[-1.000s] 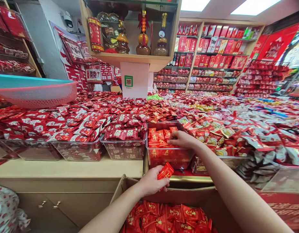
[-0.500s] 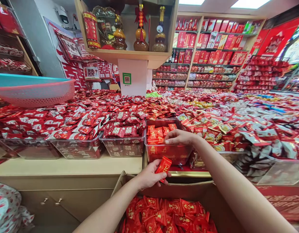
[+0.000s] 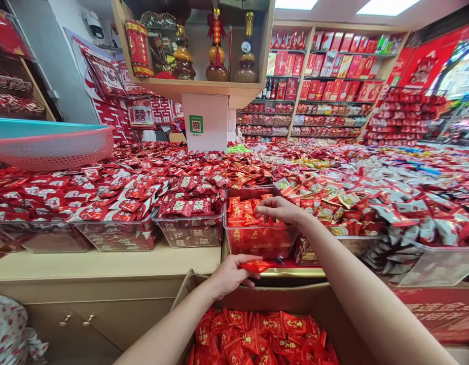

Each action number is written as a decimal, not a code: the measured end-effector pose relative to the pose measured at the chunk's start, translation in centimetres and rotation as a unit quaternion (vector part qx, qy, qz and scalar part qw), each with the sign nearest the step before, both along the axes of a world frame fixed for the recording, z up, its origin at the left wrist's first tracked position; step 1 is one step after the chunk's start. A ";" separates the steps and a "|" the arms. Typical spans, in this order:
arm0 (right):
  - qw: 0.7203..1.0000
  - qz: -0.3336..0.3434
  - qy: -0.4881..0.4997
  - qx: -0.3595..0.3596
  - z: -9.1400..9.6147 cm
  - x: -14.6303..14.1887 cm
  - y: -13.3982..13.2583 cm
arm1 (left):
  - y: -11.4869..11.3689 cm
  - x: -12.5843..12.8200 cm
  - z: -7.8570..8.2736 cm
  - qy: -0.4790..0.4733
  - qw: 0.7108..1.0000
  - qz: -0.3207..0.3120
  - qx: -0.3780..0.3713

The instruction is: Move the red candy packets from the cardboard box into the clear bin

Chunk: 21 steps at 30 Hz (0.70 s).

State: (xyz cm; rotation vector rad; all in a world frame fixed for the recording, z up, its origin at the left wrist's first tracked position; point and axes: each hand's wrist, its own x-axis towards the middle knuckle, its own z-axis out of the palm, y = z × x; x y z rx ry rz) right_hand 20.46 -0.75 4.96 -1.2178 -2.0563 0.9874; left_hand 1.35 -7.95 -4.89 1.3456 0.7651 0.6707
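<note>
My left hand (image 3: 231, 276) is closed around a red candy packet (image 3: 256, 265), which it holds nearly flat above the cardboard box. My right hand (image 3: 277, 209) is over the clear plastic bin (image 3: 261, 241), palm down, its fingers bent and slightly apart. Its fingertips are at the red packets (image 3: 242, 213) standing in rows in that bin; I see nothing held between them. Below both arms, the open cardboard box (image 3: 295, 295) contains a heap of loose red packets (image 3: 259, 337) with gold lettering.
More clear bins (image 3: 190, 232) of wrapped sweets line the counter on the left, and others (image 3: 435, 263) on the right. A pink and blue basket (image 3: 59, 149) rests on the sweets at left. A display cabinet (image 3: 192, 88) overhangs the middle.
The packet in my left hand has tipped from upright to nearly flat, and that hand has turned. My right hand has lifted slightly, its fingers loosening. The view has shifted a little.
</note>
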 end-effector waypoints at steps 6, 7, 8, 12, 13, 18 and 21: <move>0.934 -0.235 0.018 0.270 0.6 -1.1 -4.2 | -0.2 0.1 -0.5 0.021 0.998 0.037 0.048; 0.922 -0.259 0.010 0.287 0.1 -1.5 -5.7 | -0.3 0.0 -0.6 0.028 0.997 0.033 0.070; 0.927 -0.258 -0.008 0.273 -0.8 -1.8 -7.2 | -0.3 0.0 -0.6 0.037 0.994 0.028 0.101; 0.982 -0.175 -0.039 0.067 -6.2 -2.7 -11.0 | -0.6 0.1 -0.7 0.073 0.963 0.031 0.257; 0.988 -0.155 -0.009 0.001 -7.4 -2.8 -11.3 | -0.6 0.2 -0.8 0.080 0.955 0.037 0.282; 0.951 -0.006 0.201 -0.233 -10.1 -3.1 -10.9 | -0.7 0.3 -0.8 0.077 0.964 0.062 0.247; 0.947 0.031 0.235 -0.218 -9.6 -2.8 -10.8 | -0.8 0.1 -0.4 0.060 0.977 0.073 0.190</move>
